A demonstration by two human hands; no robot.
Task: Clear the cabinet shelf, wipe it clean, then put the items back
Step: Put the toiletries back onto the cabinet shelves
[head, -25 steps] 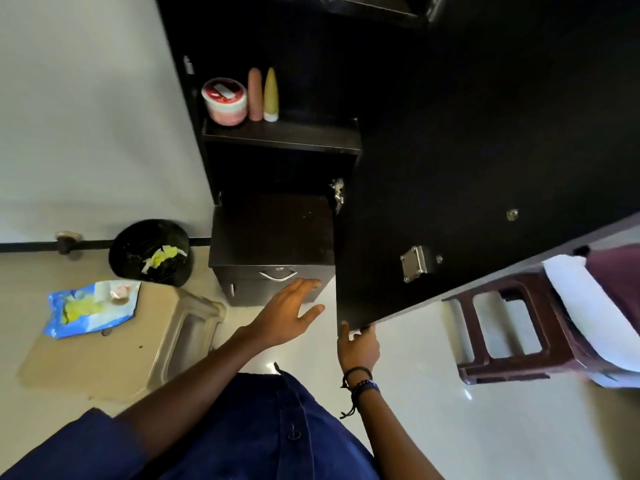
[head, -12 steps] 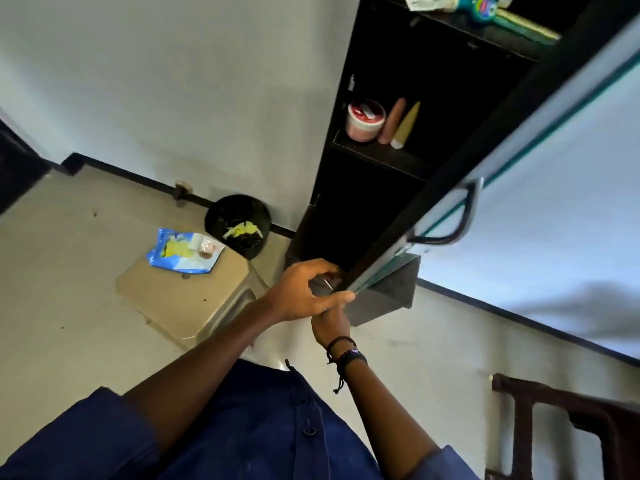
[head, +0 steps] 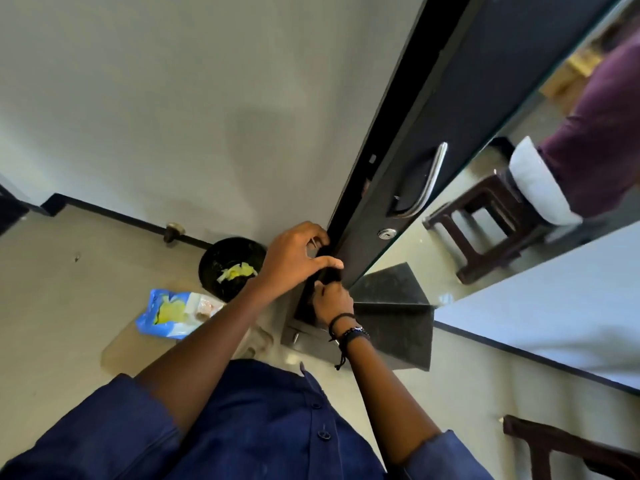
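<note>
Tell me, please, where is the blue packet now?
In the head view, lower left: the blue packet lies on the beige stool, near the black bin.

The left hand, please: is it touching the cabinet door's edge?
Touching. The head view shows the left hand gripping the cabinet door by its edge, with the thumb laid across it.

Left of the cabinet door (head: 467, 98), the bin (head: 232, 268) sat against the wall, with a packet (head: 169, 313) on a low stool (head: 131, 348) before it. The left hand (head: 294, 261) gripped the door's edge, and the right hand (head: 334, 303) held its bottom corner, above the drawer unit (head: 391, 327).
</note>
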